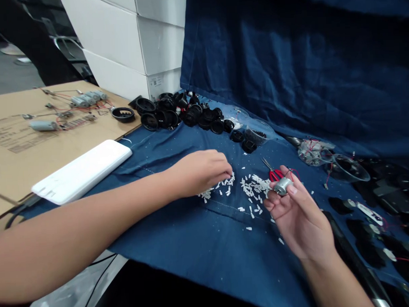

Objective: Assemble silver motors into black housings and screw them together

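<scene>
Illumination is bright, even and diffuse; no single source can be identified, and shadows stay soft. Specular glare sits on the small metal motor [282,185] toward 4 o'clock. The white cartons [120,40] at 11 o'clock lean from wide-angle edge distortion. The blue cloth [322,77] darkens in its folds toward 1 o'clock.

The view looks from the person's head, forward and down across the blue cloth [208,256], close above the left hand [198,172] and right hand [299,217]. It faces the corner where that cloth rises as a backdrop, with the cardboard sheet [39,132] toward the left and white cartons [130,44] beyond.
</scene>
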The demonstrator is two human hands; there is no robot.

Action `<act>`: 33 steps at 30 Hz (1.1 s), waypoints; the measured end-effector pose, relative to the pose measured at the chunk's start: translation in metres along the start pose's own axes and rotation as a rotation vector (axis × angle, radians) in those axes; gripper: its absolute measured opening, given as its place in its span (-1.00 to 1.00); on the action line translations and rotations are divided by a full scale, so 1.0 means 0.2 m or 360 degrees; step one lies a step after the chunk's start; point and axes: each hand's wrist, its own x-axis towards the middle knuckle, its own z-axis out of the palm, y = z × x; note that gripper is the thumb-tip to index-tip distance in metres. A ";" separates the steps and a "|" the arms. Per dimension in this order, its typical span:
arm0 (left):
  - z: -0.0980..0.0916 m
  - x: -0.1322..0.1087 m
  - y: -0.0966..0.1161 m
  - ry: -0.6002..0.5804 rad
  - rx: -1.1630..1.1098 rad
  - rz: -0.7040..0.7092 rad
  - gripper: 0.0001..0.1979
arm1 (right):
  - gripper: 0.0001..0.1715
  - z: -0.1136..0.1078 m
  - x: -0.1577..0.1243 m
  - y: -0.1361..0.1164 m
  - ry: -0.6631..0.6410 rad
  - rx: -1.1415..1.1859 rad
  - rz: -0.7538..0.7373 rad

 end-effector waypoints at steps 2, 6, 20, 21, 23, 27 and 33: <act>0.03 0.00 0.07 0.0003 -0.0097 0.0131 -0.73 | -0.42 -0.04 -0.01 -0.02 -0.0077 -0.0148 0.0098; 0.07 -0.01 0.20 0.0023 -0.0247 0.0317 -0.74 | -0.48 -0.13 -0.03 0.01 -0.0201 -0.0413 0.0296; 0.12 -0.04 0.22 -0.0354 0.0007 0.0374 -0.83 | -0.68 -0.20 -0.12 -0.02 -0.0523 -0.0427 0.0537; 0.12 -0.04 0.22 -0.0366 0.0025 0.0368 -0.82 | -0.68 -0.20 -0.12 -0.02 -0.0556 -0.0433 0.0552; 0.13 -0.05 0.23 -0.0341 0.0085 0.0358 -0.82 | -0.67 -0.21 -0.14 0.00 -0.0562 -0.0453 0.0557; 0.13 -0.05 0.25 -0.0234 0.0201 0.0383 -0.84 | -0.68 -0.22 -0.15 0.02 -0.0508 -0.0529 0.0524; 0.13 -0.03 0.26 -0.0176 0.0017 0.0327 -0.83 | -0.64 -0.24 -0.16 0.01 -0.0468 -0.0580 0.0428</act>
